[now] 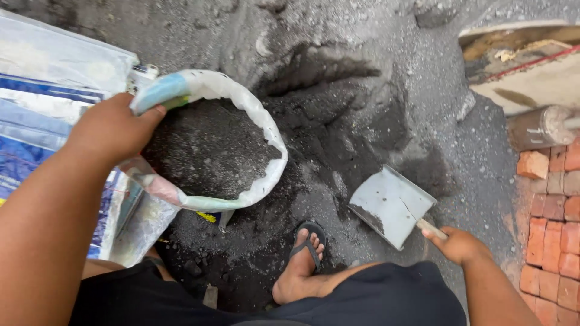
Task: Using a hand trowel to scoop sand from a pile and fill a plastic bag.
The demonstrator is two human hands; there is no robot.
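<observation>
the left hand (115, 130) grips the rolled rim of the sack (266, 130), thumb curled over the lip and fingers wrapped under it, pinching the cloth shut on the near-left side. the sack mouth gapes just past the thumb, part full of dark sand (208, 148). beyond the fingers lies the sand heap (338, 102), with a fresh hollow dug in it. a sandalled foot (302, 256) stands between the two hands.

the right hand (460, 244) is closed round the handle of the scoop (389, 205); its fingers are wrapped tight, tips hidden underneath. the scoop's long axis runs from the fist up and to the left, blade pointing toward the sack and heap, with only a smear of sand on it.

likely risks: if the pinch on the rim slackens, the mouth could fold and sand would spill by the foot; a tilted blade would shed its load short of the sack.
</observation>
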